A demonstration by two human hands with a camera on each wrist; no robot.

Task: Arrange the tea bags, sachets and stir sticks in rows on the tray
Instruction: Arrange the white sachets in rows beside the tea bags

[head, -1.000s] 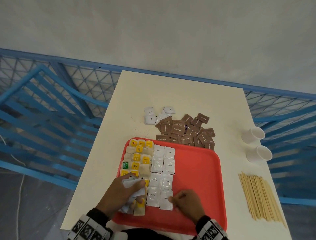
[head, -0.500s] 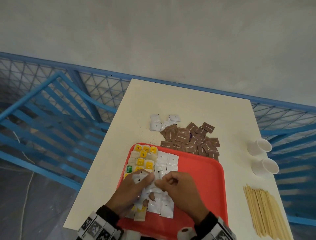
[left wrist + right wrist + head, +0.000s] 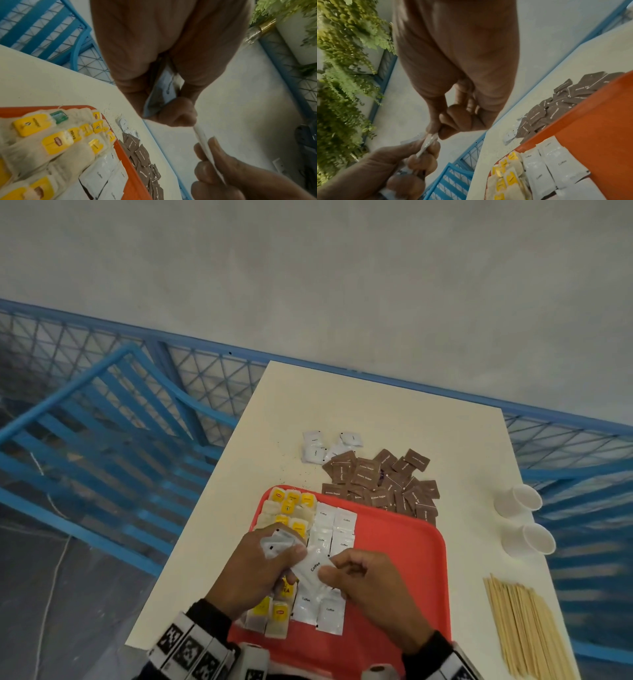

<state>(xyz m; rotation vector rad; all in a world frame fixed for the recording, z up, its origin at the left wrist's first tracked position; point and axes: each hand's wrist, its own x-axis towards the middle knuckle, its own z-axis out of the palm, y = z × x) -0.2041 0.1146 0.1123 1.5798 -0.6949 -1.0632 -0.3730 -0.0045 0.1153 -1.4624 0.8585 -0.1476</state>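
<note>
Both hands have risen off the tray [image 3: 411,559] since the first earlier frame, where the right hand [image 3: 370,594] lay on the white rows; they now meet above its near left part. That hand pinches one end of a white coffee sachet [image 3: 313,566] between thumb and forefinger. The left hand [image 3: 253,573] is curled round a small bundle of white sachets [image 3: 279,544] and touches the other end of the same sachet. On the tray, tea bags [image 3: 291,505] with yellow tags fill the left columns and white coffee sachets [image 3: 334,529] lie just beside them. Brown sugar sachets [image 3: 380,481] are heaped on the table [image 3: 376,412] at the tray's far edge. Stir sticks [image 3: 527,625] lie right of the tray, near two white cups [image 3: 524,518]
</note>
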